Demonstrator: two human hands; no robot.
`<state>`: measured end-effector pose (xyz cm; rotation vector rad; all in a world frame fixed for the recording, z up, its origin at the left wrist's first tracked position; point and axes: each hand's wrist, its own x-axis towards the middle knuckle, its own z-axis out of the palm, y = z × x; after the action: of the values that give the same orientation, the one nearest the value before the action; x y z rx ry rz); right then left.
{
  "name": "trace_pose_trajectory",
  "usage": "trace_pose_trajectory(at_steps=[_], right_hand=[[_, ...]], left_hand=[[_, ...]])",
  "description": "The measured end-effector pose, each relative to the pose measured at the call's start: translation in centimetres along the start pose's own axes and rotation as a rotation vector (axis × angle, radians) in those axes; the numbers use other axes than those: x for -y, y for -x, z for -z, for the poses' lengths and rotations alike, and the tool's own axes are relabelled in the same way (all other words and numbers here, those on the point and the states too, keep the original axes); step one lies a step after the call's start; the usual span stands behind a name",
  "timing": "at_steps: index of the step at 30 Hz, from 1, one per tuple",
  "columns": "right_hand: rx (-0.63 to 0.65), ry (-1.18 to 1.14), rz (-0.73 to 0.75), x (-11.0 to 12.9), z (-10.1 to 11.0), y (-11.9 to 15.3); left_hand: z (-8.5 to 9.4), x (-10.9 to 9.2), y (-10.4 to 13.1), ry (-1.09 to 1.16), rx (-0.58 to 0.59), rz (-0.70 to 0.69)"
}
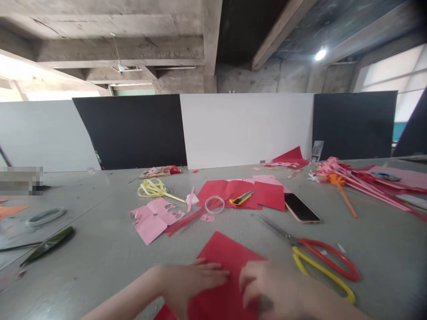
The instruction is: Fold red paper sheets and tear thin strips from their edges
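A red sheet of paper (216, 262) lies at a slant on the grey table in front of me, one corner pointing away. My left hand (188, 280) rests flat across its left part, fingers stretched out to the right. On the paper's right side is my right hand (275, 284), its fingers curled down onto the sheet near the edge and slightly blurred. A small dark patch shows under that hand; I cannot tell what it is. Just right of it lie scissors (293, 242) with one red and one yellow handle, blades pointing away to the left.
Beyond the sheet lie cut pink paper (155, 218), a roll of clear tape (215, 204), a yellow utility knife (242, 198) on red paper, and a phone (302, 208). Yellow strips (153, 188) sit behind. Pink streamers (353, 178) lie right, a green leaf-shaped piece (50, 245) left.
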<state>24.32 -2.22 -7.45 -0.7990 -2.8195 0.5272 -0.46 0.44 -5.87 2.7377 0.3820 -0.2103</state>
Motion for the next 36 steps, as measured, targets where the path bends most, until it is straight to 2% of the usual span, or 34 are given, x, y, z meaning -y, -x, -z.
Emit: trace_pose_trajectory(at_steps=[2,5,8,11,14,16,19,24,30,36], right_hand=[[-0.004,0.048,0.006,0.0,-0.4,0.0],[-0.034,0.165,-0.039,0.5,-0.9,-0.1],[-0.045,0.323,-0.119,0.9,-1.2,-0.2],[-0.034,0.467,-0.153,1.2,-1.7,-0.4],[-0.074,0.525,-0.205,1.2,-2.5,-0.5],[-0.113,0.525,-0.232,1.1,-2.9,-0.5],[-0.116,0.517,-0.235,1.0,-2.9,-0.3],[-0.098,0.465,-0.204,0.5,-2.0,-0.3],[-0.175,0.363,-0.207,0.2,-2.3,-0.7],[-0.212,0.477,-0.09,0.2,-3.9,-1.7]], left_hand=[[1.4,1.2,-0.5,-0.007,-0.023,0.008],[2.6,1.9,-1.5,-0.118,-0.038,0.108],[2.6,0.6,-2.3,-0.213,-0.132,0.279],[1.3,-1.9,-2.8,-0.28,-0.182,0.396],[-1.4,-3.6,-3.2,-0.329,-0.125,0.397],[-3.3,-3.8,-3.6,-0.416,-0.112,0.392],[-5.2,-3.2,-3.8,-0.528,-0.206,0.378],[-5.6,-2.1,-3.4,-0.535,-0.372,0.285],[-6.4,-1.3,-3.1,-0.606,-0.53,0.131],[-7.1,-0.9,-3.2,-0.565,-0.579,0.134]])
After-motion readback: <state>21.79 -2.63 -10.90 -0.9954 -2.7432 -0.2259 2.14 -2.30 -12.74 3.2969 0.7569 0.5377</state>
